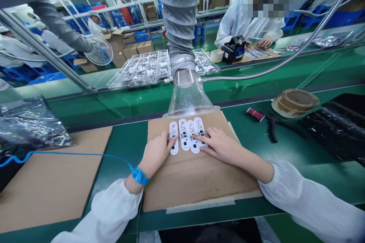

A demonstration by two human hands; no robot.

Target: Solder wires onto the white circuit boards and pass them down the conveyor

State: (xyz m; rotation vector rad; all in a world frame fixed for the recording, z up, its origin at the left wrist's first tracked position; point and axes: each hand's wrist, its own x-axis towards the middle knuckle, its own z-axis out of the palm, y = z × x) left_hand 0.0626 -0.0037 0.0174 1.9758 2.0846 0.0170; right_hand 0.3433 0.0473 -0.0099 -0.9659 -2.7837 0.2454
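Note:
Several white, round-ended circuit boards with dark chips and thin reddish wires lie side by side on a cardboard sheet [199, 182]. The leftmost circuit board [173, 149] sits slightly apart; my left hand [155, 152] has its thumb across it and its fingers at the left edge. My right hand [222, 145] rests at the other end of the row with its fingers apart. One fingertip touches the third circuit board [195, 146], and the hand partly covers the rightmost circuit board [199, 123]. Between them is another circuit board [183, 131]. A blue wrist strap [139, 175] circles my left wrist.
A clear extraction hood [188, 98] hangs just behind the boards. Right: a tape roll [295, 102], pliers [273, 129], a wire bundle [256, 114] and a black bag [339, 125]. Left: a silvery bag [31, 123] on cardboard. Parts trays [142, 66] and a co-worker [248, 22] are beyond.

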